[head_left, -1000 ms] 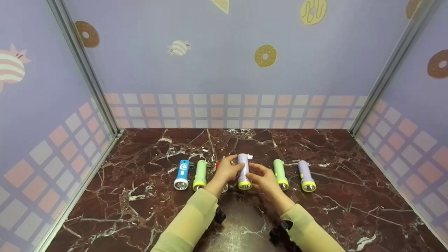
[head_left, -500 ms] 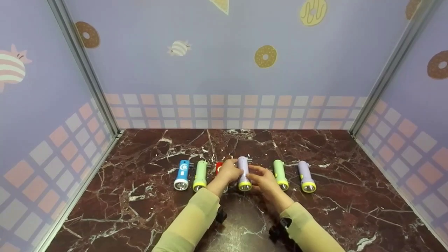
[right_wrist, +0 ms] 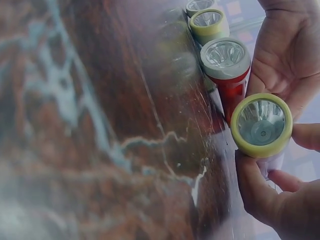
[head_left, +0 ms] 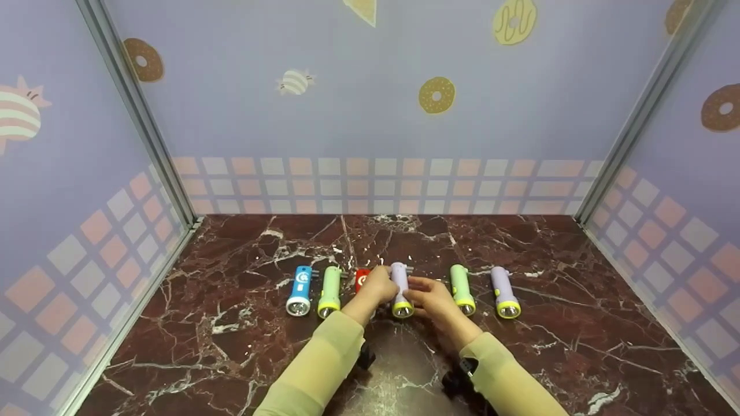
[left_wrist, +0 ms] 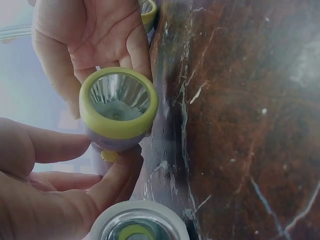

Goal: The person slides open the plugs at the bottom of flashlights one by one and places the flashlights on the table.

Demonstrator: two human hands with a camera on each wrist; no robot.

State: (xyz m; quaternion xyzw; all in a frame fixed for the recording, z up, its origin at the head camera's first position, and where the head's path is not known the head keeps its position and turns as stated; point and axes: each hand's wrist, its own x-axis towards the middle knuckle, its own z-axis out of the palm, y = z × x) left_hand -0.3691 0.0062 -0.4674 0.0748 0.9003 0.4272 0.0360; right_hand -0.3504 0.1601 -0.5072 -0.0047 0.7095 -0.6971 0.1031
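Between the two hands is a purple flashlight [head_left: 400, 289] with a yellow rim, its lens end toward the person. The left hand [head_left: 378, 286] grips it from the left, and the right hand [head_left: 435, 297] holds its right side near the rim. In the left wrist view, the left hand [left_wrist: 55, 185] has thumb and fingers around the flashlight [left_wrist: 117, 107]. The right wrist view has the right hand [right_wrist: 280, 195] pinching the same flashlight [right_wrist: 261, 126]. A red flashlight [head_left: 362, 276] lies partly hidden behind the left hand.
Left of the hands lie a blue flashlight [head_left: 301, 289] and a green one [head_left: 330, 289]. On the right are another green flashlight [head_left: 461, 288] and another purple one [head_left: 504, 290]. Patterned walls surround the dark marbled table [head_left: 231, 370] at the back and sides.
The purple flashlight between the hands has come down slightly and toward the person, with both hands still on it. More of the red flashlight's back end shows.
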